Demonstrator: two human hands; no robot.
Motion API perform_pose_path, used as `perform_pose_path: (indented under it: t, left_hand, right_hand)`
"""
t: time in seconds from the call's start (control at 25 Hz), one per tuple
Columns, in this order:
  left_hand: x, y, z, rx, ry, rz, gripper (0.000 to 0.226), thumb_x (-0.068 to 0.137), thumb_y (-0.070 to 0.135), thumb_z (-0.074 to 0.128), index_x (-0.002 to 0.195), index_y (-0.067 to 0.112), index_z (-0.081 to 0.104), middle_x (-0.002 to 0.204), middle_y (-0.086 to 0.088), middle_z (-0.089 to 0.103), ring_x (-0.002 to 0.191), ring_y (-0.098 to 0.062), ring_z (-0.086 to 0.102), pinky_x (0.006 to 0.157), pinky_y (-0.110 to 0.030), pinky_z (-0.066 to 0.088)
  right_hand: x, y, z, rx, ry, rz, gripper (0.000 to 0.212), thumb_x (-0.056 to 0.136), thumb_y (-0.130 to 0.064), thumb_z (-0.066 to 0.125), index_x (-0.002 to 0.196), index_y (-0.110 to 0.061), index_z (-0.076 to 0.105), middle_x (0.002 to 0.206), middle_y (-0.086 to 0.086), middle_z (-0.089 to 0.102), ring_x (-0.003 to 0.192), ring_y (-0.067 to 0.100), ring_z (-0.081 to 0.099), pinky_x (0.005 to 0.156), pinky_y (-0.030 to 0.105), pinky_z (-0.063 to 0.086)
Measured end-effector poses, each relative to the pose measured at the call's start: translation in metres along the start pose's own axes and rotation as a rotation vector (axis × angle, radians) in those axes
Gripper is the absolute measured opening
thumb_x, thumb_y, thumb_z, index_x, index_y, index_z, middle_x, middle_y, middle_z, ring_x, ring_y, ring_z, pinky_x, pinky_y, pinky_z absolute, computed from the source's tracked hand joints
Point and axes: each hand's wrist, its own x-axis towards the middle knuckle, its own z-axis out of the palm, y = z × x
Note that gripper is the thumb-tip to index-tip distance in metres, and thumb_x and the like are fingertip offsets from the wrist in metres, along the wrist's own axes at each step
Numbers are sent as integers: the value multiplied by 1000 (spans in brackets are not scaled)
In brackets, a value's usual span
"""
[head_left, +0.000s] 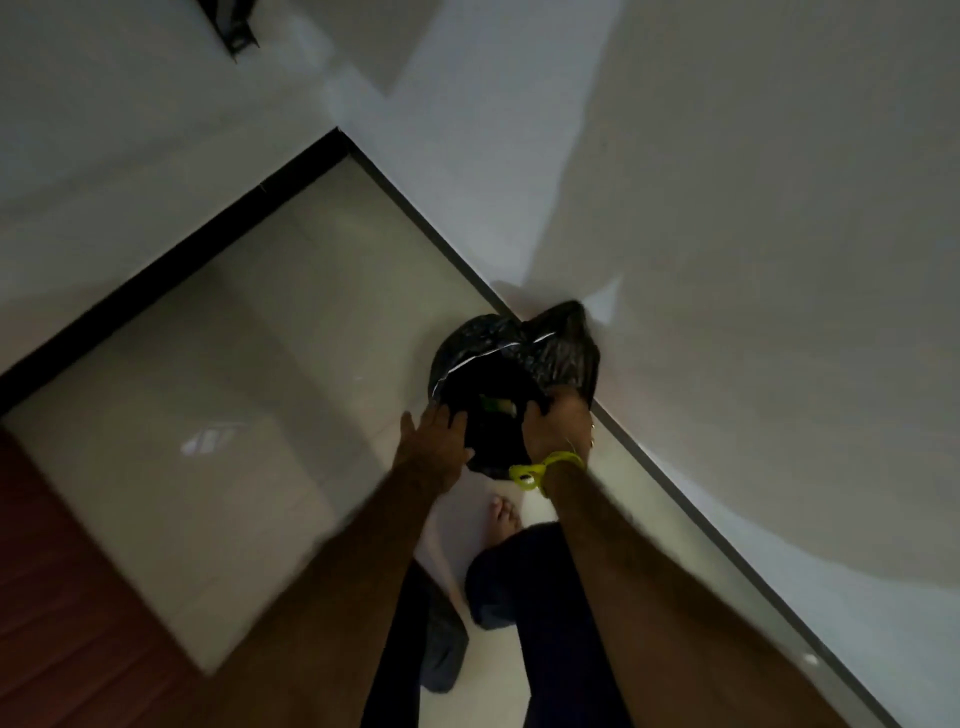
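Bag (545, 358) sat on the floor (234, 415) by the wall (727, 260), right hand (558, 426) clutching its rim, left hand (436, 441) spread flat against it; gathering both edges evenly seemed wisest.

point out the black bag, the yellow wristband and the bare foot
black bag (545, 358), head view, crinkled upper plastic by the wall
yellow wristband (553, 461), head view, strap across the wrist
bare foot (505, 515), head view, toes

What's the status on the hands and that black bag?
Right hand grips black garbage bag rim. Left hand touches its side, fingers straight. Bag against wall, bare foot close by.
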Motion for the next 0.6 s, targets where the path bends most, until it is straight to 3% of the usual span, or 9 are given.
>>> perform_pose_path:
  t: [0.4, 0.52, 0.6]
  left_hand:
    - [-247, 2, -213, -202, 635, 85, 48, 96, 26, 54, 141, 8, 49, 152, -15, 43, 145, -31, 32, 114, -44, 31]
    - [-318, -6, -268, -298, 795, 200, 45, 94, 18, 49, 138, 10, 52, 148, -13, 47, 142, -29, 37, 113, -41, 33]
    - [-357, -18, -289, -377, 962, 277, 47, 91, 18, 43, 135, 9, 54, 138, -12, 56, 130, -28, 49, 108, -37, 38]
  right_hand:
    - [-211, -175, -174, 141, 107, -385, 30, 89, -21, 59, 115, -11, 66, 108, 11, 69, 102, 31, 64, 89, 38, 52]
    - [-265, -234, -208, 248, 136, -541, 31, 90, -20, 57, 118, -12, 64, 107, 7, 67, 103, 25, 61, 91, 38, 50]
    - [-293, -264, -220, 313, 187, -650, 24, 90, -20, 57, 111, -13, 66, 100, 3, 66, 98, 21, 61, 86, 35, 50]
